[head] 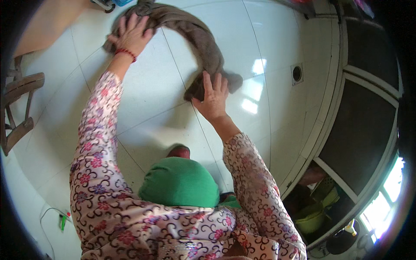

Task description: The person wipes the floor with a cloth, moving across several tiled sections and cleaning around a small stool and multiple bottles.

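Note:
A long brown cloth (198, 35) lies bunched in an arc on the pale tiled floor, its ends bent towards me. My left hand (133, 35), with a red beaded bracelet at the wrist, presses on the cloth's upper left part with fingers spread. Lower down at the cloth's right end, my right hand (214, 96) rests on it, fingers slightly apart. Whether either hand grips a fold cannot be told. Both arms wear floral-patterned sleeves. A green-clad knee (180, 182) and a red shoe tip (179, 151) show below the hands.
A floor drain (297, 73) is to the right. Beyond it stands a cabinet with dark panels (360, 120), a green basin (310, 221) inside its lower opening. Wooden chair parts (24, 83) are at the left edge, and a wheeled metal leg (105, 6) is at the top left.

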`<act>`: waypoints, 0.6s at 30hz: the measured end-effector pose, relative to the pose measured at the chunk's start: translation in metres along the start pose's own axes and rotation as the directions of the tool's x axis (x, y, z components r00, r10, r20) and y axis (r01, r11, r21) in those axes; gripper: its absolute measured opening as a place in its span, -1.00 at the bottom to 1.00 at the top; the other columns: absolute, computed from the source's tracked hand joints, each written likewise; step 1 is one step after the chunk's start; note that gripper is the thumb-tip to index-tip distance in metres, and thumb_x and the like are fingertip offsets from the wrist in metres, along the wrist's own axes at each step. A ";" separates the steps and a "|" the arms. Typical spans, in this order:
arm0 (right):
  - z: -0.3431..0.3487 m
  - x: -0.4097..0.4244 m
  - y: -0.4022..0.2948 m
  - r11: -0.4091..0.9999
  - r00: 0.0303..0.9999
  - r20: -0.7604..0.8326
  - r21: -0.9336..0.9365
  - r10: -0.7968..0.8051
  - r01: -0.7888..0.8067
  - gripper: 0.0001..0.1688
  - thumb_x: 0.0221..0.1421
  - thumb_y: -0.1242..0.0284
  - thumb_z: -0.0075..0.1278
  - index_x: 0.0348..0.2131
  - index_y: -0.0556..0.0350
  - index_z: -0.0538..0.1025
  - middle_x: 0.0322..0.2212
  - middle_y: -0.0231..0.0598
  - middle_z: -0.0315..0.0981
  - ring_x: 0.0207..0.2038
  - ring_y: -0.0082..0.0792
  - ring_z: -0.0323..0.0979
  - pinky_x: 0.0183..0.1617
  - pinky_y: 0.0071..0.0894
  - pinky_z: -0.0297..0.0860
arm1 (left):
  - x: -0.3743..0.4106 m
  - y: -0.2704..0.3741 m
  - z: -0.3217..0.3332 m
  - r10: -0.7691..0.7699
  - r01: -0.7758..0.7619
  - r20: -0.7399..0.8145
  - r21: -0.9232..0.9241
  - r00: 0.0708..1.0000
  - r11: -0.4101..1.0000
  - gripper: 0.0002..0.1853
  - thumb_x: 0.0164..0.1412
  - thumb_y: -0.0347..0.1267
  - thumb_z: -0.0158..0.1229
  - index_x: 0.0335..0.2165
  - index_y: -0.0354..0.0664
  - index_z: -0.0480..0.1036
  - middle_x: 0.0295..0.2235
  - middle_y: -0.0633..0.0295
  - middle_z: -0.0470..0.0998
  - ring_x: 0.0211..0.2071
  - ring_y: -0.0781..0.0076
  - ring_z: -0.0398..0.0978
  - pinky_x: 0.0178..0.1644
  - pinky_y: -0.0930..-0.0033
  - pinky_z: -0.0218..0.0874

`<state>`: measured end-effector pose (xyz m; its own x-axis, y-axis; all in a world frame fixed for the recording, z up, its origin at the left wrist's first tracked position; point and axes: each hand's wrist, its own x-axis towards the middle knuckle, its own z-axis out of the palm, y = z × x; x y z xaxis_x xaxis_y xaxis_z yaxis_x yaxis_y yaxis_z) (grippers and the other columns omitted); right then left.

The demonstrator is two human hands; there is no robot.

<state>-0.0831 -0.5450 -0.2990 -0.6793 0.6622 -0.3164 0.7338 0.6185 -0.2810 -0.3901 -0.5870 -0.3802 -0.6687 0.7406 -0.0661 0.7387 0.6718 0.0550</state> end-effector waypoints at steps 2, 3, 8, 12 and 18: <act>0.004 -0.003 0.000 1.000 0.999 0.027 -0.012 -0.024 0.024 -0.10 -0.25 0.32 0.23 0.08 -0.06 0.17 0.08 0.05 -0.05 0.13 0.19 -0.08 0.18 0.14 -0.04 | -0.032 -0.015 0.011 -0.058 0.058 -0.012 -0.037 0.998 0.998 -0.41 0.15 0.03 -0.20 0.16 0.30 0.09 0.27 0.41 -0.17 0.27 0.00 -0.30 0.01 -0.68 -0.42; 0.016 0.003 -0.012 0.997 0.995 -0.067 -0.027 -0.079 0.077 -0.26 -0.22 0.37 0.19 0.00 -0.06 0.25 0.07 -0.01 0.00 0.14 0.14 -0.05 0.19 0.12 -0.03 | -0.024 -0.029 0.013 -0.082 0.082 0.005 -0.068 0.997 0.994 -0.41 0.15 0.02 -0.21 0.16 0.30 0.09 0.27 0.38 -0.18 0.27 -0.01 -0.32 0.01 -0.68 -0.42; 0.032 -0.018 -0.012 0.973 0.968 -0.105 -0.016 -0.230 0.230 -0.59 -0.22 0.49 0.06 -0.24 -0.01 0.41 -0.04 -0.05 0.18 0.08 0.04 0.06 0.17 0.10 0.00 | -0.035 -0.002 -0.006 -0.087 0.088 0.150 0.003 0.985 0.996 -0.40 0.12 -0.04 -0.22 0.16 0.20 0.12 0.27 0.35 -0.23 0.26 -0.08 -0.38 0.03 -0.67 -0.47; 0.060 -0.026 0.001 0.988 0.989 -0.027 -0.061 -0.144 0.142 -0.67 -0.17 0.49 0.01 -0.28 -0.03 0.44 -0.02 -0.06 0.18 0.15 0.01 0.02 0.22 0.10 -0.06 | -0.045 0.029 0.017 0.203 -0.202 0.114 -0.021 0.973 0.979 -0.41 0.13 -0.05 -0.20 0.15 0.19 0.11 0.28 0.36 -0.25 0.27 0.02 -0.39 0.01 -0.66 -0.45; 0.096 -0.044 0.075 0.912 0.977 0.006 -0.357 -0.211 0.199 -0.75 -0.04 0.52 -0.08 -0.27 0.09 0.43 -0.18 -0.08 0.30 -0.06 -0.08 0.23 0.05 -0.07 0.17 | -0.074 0.042 0.037 0.625 -0.623 0.365 -0.140 0.690 0.769 -0.41 0.18 -0.10 -0.10 0.18 0.21 0.03 0.28 0.31 -0.33 0.27 -0.01 -0.43 0.09 -0.59 -0.48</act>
<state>0.0031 -0.5685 -0.3928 -0.8189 0.5140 -0.2555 0.5307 0.8476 0.0042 -0.3066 -0.6142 -0.4099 0.0317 0.9265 -0.3749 0.9731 0.0570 0.2232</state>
